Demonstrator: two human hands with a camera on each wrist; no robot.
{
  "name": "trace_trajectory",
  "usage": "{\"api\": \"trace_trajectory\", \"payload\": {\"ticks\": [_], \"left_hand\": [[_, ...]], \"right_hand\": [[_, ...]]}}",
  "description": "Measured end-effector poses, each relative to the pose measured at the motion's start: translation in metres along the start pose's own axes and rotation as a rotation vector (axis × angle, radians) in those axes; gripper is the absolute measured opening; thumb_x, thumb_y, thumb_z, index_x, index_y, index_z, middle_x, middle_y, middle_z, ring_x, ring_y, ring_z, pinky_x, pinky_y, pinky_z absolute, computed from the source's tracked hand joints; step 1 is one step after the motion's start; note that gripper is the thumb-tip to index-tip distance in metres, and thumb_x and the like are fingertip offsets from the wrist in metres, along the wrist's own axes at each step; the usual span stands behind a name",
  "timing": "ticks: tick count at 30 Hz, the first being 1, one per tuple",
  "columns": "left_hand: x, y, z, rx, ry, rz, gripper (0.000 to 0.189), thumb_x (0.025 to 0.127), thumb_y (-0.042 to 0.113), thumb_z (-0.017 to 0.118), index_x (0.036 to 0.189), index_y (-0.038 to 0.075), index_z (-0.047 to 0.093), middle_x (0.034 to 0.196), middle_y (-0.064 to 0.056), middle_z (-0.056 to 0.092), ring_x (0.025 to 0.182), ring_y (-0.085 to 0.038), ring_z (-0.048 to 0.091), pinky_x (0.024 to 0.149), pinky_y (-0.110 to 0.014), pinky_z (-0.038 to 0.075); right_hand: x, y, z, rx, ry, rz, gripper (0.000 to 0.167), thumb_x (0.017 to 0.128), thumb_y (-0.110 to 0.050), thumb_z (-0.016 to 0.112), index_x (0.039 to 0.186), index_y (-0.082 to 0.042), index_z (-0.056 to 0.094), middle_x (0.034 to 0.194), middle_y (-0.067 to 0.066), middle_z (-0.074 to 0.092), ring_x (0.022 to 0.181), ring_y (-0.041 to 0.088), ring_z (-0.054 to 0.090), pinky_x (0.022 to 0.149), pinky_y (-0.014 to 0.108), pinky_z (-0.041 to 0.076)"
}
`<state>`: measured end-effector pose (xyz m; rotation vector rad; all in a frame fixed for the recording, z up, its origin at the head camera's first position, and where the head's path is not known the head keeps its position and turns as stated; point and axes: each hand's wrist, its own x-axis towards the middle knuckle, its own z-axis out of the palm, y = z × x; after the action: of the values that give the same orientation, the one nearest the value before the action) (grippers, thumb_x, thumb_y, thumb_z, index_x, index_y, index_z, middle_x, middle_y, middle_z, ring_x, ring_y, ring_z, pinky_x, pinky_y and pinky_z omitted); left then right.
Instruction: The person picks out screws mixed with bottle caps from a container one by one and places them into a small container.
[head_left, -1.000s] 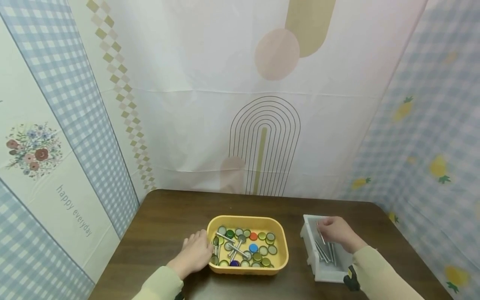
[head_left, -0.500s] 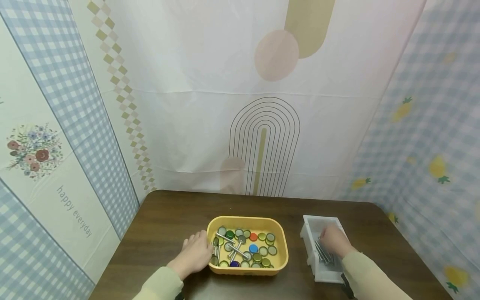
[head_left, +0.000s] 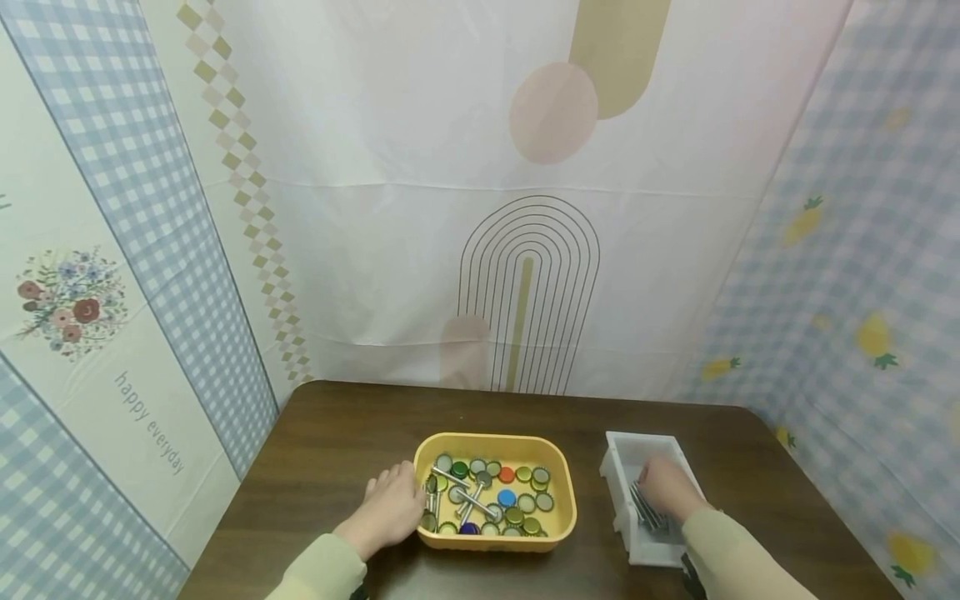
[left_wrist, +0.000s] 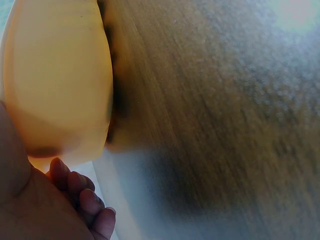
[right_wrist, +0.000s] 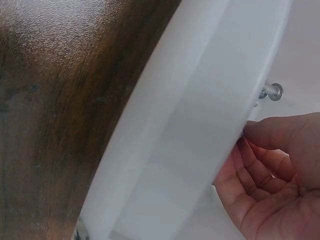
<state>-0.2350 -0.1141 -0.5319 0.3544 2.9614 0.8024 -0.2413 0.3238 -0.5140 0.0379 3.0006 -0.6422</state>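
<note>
In the head view my left hand (head_left: pixel 387 504) holds the left wall of a yellow tray (head_left: pixel 495 542), its curled fingers (left_wrist: pixel 91 202) at the wall's end in the left wrist view. Inside lie several bottle caps (head_left: pixel 506 497), mixed with several long metal bolts (head_left: pixel 477 502). My right hand (head_left: pixel 670 487) reaches into a white bin (head_left: pixel 617 492), where several thin bolts (head_left: pixel 645 510) lie in a bunch. Thumb and fingertips (right_wrist: pixel 256 130) meet in a pinch on a bolt among them, mostly hidden by the bin wall. One round bolt head (right_wrist: pixel 275 92) shows above the rim.
Both containers stand on a dark wooden table (head_left: pixel 360 417), with a gap between them. A white patterned cloth (head_left: pixel 390 250) hangs behind the table. Checked blue cloths hang at the left and right sides.
My right hand, which held a bolt over the bin a second ago, has lowered into it and tilted down among the bolts. My left hand has stayed on the tray.
</note>
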Motion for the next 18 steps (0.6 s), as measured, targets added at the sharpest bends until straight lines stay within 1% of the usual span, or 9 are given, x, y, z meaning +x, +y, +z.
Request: {"api": "trace_trajectory", "payload": {"ticks": [4, 7, 10, 12, 14, 17, 18], "left_hand": [[0.0, 0.0, 0.0, -0.004, 0.008, 0.009, 0.021, 0.094, 0.023, 0.051, 0.102, 0.004, 0.05, 0.089, -0.004, 0.047, 0.083, -0.022, 0.044, 0.075, -0.043, 0.033], [0.0, 0.001, -0.001, -0.007, 0.01, 0.01, 0.021, 0.094, 0.023, 0.051, 0.102, 0.004, 0.05, 0.088, -0.004, 0.047, 0.083, -0.023, 0.044, 0.074, -0.043, 0.032], [0.0, 0.001, 0.0, -0.006, 0.008, 0.01, 0.021, 0.094, 0.024, 0.05, 0.102, 0.004, 0.05, 0.089, -0.004, 0.047, 0.084, -0.023, 0.045, 0.075, -0.043, 0.032], [0.0, 0.001, 0.0, -0.007, 0.003, 0.01, 0.021, 0.094, 0.024, 0.05, 0.102, 0.004, 0.05, 0.089, -0.004, 0.047, 0.084, -0.023, 0.044, 0.075, -0.043, 0.032], [0.0, 0.001, 0.0, -0.01, -0.002, 0.009, 0.022, 0.094, 0.024, 0.05, 0.103, 0.004, 0.05, 0.089, -0.004, 0.047, 0.084, -0.023, 0.044, 0.075, -0.043, 0.032], [0.0, 0.0, 0.0, -0.008, -0.002, 0.008, 0.022, 0.094, 0.024, 0.05, 0.103, 0.004, 0.051, 0.089, -0.004, 0.047, 0.084, -0.023, 0.044, 0.074, -0.043, 0.032], [0.0, 0.0, 0.0, -0.007, -0.001, 0.008, 0.021, 0.094, 0.023, 0.05, 0.103, 0.004, 0.051, 0.089, -0.004, 0.047, 0.084, -0.023, 0.044, 0.074, -0.043, 0.032]], "right_hand": [[-0.001, 0.0, -0.001, 0.019, -0.005, 0.029, 0.022, 0.082, -0.002, 0.052, 0.063, -0.01, 0.045, 0.056, 0.001, 0.042, 0.05, 0.015, 0.041, 0.049, 0.031, 0.034], [-0.001, -0.002, -0.005, 0.021, -0.005, 0.032, 0.02, 0.083, -0.003, 0.053, 0.065, -0.009, 0.047, 0.058, 0.002, 0.044, 0.053, 0.017, 0.043, 0.051, 0.032, 0.036], [-0.002, -0.008, -0.013, 0.038, -0.011, 0.043, 0.017, 0.085, -0.005, 0.054, 0.068, -0.007, 0.052, 0.06, 0.002, 0.045, 0.054, 0.017, 0.045, 0.052, 0.032, 0.037], [-0.001, -0.014, -0.022, 0.058, -0.014, 0.046, 0.014, 0.087, -0.008, 0.055, 0.074, -0.004, 0.057, 0.063, 0.003, 0.048, 0.057, 0.018, 0.047, 0.053, 0.033, 0.039], [0.001, -0.022, -0.033, 0.097, -0.016, 0.057, 0.013, 0.09, -0.011, 0.057, 0.083, 0.0, 0.062, 0.07, 0.004, 0.054, 0.062, 0.019, 0.051, 0.056, 0.035, 0.043], [0.005, -0.037, -0.047, 0.177, -0.006, 0.043, 0.02, 0.092, -0.015, 0.059, 0.098, 0.002, 0.065, 0.084, 0.009, 0.063, 0.074, 0.022, 0.059, 0.063, 0.037, 0.049], [0.007, -0.043, -0.05, 0.212, -0.005, 0.041, 0.021, 0.093, -0.017, 0.06, 0.1, 0.002, 0.065, 0.089, 0.01, 0.064, 0.078, 0.022, 0.061, 0.065, 0.038, 0.051]]}}
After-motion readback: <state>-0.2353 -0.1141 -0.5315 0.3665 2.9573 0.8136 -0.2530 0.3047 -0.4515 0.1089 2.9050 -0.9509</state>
